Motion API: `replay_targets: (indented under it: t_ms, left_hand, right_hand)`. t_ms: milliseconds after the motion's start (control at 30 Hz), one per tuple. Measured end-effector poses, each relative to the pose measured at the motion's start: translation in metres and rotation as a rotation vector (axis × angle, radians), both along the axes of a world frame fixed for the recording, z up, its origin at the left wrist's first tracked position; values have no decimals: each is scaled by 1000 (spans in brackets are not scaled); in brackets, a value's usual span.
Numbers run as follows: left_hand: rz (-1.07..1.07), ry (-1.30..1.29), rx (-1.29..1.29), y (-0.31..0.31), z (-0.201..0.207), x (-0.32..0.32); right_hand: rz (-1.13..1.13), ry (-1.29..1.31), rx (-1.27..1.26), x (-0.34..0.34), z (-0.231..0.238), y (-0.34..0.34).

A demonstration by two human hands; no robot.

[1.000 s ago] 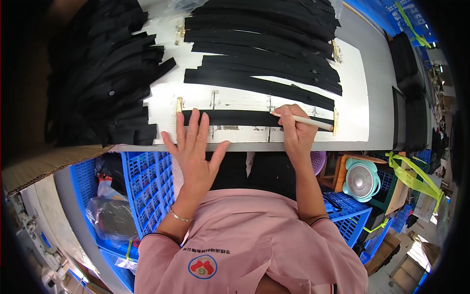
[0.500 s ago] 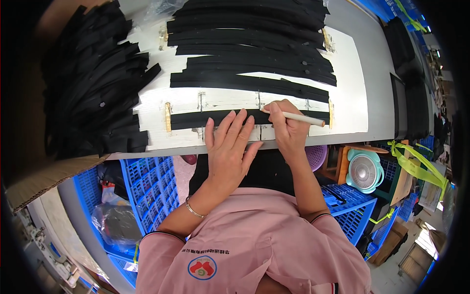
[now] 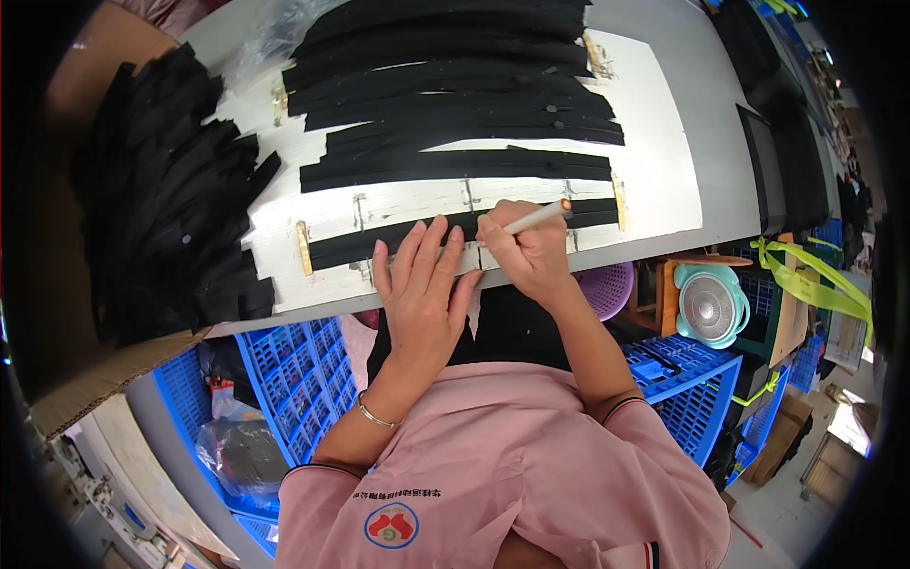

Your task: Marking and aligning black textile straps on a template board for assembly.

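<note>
Black fabric strip point(image 3: 353, 245), likely light, limp and best held at either end, lies under the flat, empty left hand point(image 3: 419, 302) while the right hand point(image 3: 531, 261) pinches a white pencil point(image 3: 540, 217).

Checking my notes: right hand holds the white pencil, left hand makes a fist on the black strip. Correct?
Not a fist: the head view shows the left hand with fingers outstretched on the black strip. The right hand holds the white pencil.

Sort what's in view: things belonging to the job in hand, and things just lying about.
Part of the job:
black strip under the left hand
white pencil in the right hand
white board beneath
other black strips, probably

Seemingly lying about:
teal fan
purple basket
yellow-green ribbon
blue crates
</note>
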State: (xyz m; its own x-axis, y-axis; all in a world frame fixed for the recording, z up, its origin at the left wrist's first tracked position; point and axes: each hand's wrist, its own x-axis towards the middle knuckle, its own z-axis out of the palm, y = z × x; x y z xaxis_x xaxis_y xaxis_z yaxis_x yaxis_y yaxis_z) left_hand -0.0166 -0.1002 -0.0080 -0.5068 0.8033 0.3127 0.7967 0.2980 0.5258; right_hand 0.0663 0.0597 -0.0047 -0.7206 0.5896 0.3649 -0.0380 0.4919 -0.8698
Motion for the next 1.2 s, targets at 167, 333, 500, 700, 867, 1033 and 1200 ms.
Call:
replay_targets:
  t_ms: [167, 333, 500, 700, 867, 1033, 1200]
  left_hand:
    - [-6, 4, -20, -1, -1, 1]
    - [-11, -6, -11, -1, 3, 1]
    - [-17, -27, 28, 18, 9, 11]
    - [-181, -97, 216, 79, 14, 30]
    - [-181, -102, 231, 106, 4, 34]
    - [-161, -90, 235, 109, 1, 35]
    - [-143, -87, 233, 109, 0, 35]
  right_hand:
    - [-60, 124, -243, 31, 9, 15]
    - [-405, -2, -259, 59, 20, 54]
    - [-365, -4, -214, 64, 2, 64]
    - [-320, -4, -208, 63, 2, 63]
    - [-304, 4, -192, 63, 0, 64]
    - [-296, -60, -132, 64, 3, 63]
    - [-283, 31, -206, 69, 3, 62]
